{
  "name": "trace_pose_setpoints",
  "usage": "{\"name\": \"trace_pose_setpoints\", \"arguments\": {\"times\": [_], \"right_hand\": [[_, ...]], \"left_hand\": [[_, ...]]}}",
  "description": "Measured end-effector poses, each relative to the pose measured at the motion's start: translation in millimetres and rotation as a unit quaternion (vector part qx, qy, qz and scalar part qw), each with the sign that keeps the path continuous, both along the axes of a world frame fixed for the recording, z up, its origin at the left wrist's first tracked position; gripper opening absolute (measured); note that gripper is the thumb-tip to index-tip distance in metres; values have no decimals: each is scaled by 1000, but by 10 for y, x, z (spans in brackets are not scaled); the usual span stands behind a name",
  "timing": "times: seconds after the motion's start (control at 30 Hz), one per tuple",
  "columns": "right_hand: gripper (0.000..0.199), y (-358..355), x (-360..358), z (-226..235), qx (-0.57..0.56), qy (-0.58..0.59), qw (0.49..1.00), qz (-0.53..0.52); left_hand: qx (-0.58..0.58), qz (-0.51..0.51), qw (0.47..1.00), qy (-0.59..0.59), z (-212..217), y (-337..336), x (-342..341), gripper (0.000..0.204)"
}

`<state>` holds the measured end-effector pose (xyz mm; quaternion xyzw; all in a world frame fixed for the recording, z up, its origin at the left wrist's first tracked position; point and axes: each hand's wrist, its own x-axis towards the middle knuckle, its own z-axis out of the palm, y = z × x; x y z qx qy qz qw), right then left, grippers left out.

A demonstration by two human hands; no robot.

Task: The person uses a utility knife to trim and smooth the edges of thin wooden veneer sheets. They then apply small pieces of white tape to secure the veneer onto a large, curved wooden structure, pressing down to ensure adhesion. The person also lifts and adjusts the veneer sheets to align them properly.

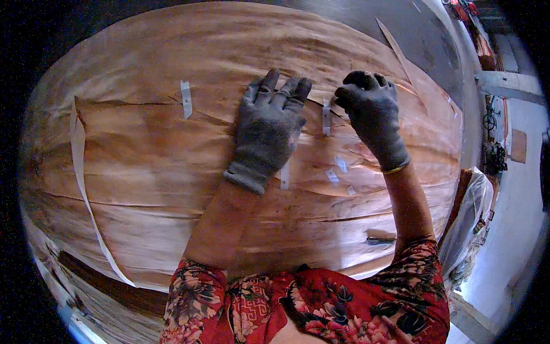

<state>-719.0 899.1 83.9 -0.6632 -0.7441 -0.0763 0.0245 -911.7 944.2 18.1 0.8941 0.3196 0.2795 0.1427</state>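
Observation:
A broad, wavy sheet of reddish-brown wood veneer (172, 149) spreads out before me. My left hand (269, 117), in a grey work glove, lies on it with the fingers spread and holds nothing. To its right my right hand (369, 106), gloved alike, is held with curled fingers beside a dark split (314, 103) in the veneer. Whether anything is pinched in those fingers is hidden. A pale strip of tape (326, 117) crosses the split between my hands. Another tape strip (285, 176) shows by my left wrist.
Further left, a tape strip (185, 99) bridges a long crack. Small tape pieces (333, 175) lie below my right hand. A flat dark tool (380, 241) rests near my right forearm. Clear plastic sheeting (472, 212) hangs at the right edge. A narrow veneer sliver (401, 57) lies at the far right.

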Motion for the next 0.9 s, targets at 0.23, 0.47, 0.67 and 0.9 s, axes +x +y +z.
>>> {"name": "trace_pose_setpoints", "arguments": {"times": [0.23,0.47,0.67,0.9], "right_hand": [[14,36,-37,-38,51,76,996,-16],[21,101,-97,-314,37,265,957,-114],[18,100,-99,-488,78,267,950,-141],[20,-29,-43,-234,42,378,923,-58]], "left_hand": [[12,6,999,33,1,-3,40,34],[-2,5,1000,20,11,0,41,34],[7,17,1000,12,15,-9,35,33],[-2,20,1000,-6,-13,-6,40,31]]}}
